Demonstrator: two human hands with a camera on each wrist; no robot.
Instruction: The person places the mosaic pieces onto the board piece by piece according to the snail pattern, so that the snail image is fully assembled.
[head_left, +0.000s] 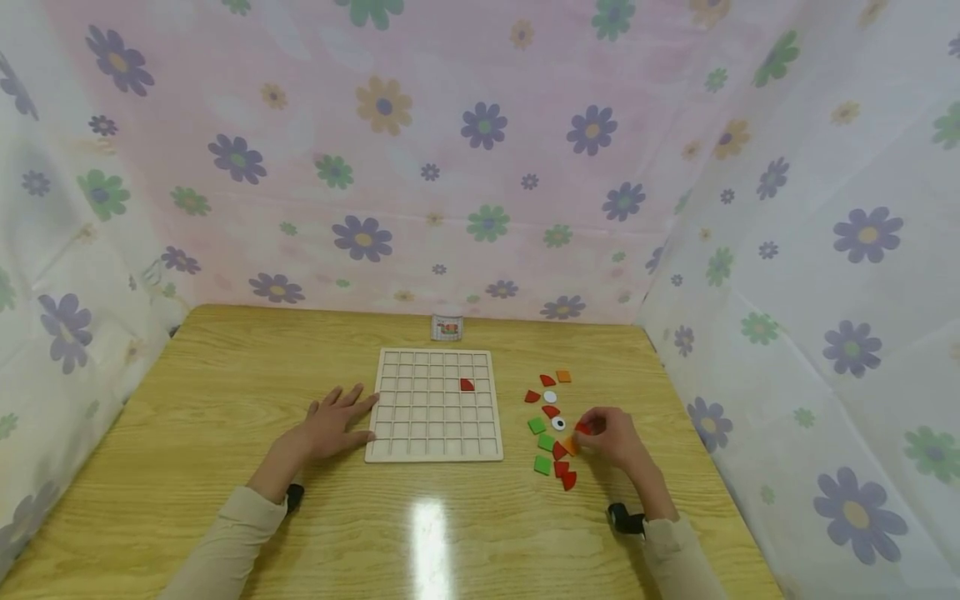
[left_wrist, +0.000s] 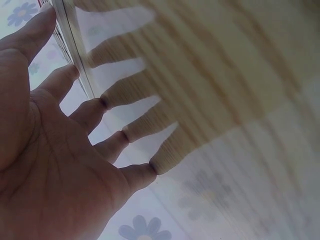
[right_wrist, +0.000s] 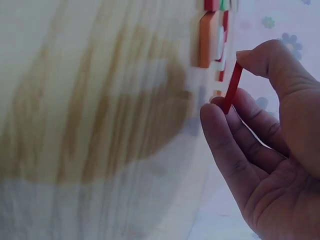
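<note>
A wooden grid board (head_left: 435,457) lies flat on the table, with one red quarter-round tile (head_left: 467,385) in a cell at its upper right. My left hand (head_left: 326,429) rests at the board's left edge, thumb and a fingertip touching the frame. In the left wrist view that hand (left_wrist: 55,145) has its fingers spread, holding nothing. To the right of the board, my right hand (head_left: 618,437) pinches a red tile (right_wrist: 233,90) between thumb and fingertips. The right wrist view shows this tile edge-on, above the table. An orange tile (head_left: 571,445) lies just beside the right hand.
Loose pieces lie right of the board: red quarter-round tiles (head_left: 532,397), green squares (head_left: 542,465), an orange square (head_left: 563,377), a white disc (head_left: 550,397) and a white disc with a black dot (head_left: 558,423). A small printed card (head_left: 447,327) sits behind the board. Flowered cloth (head_left: 480,167) surrounds the table.
</note>
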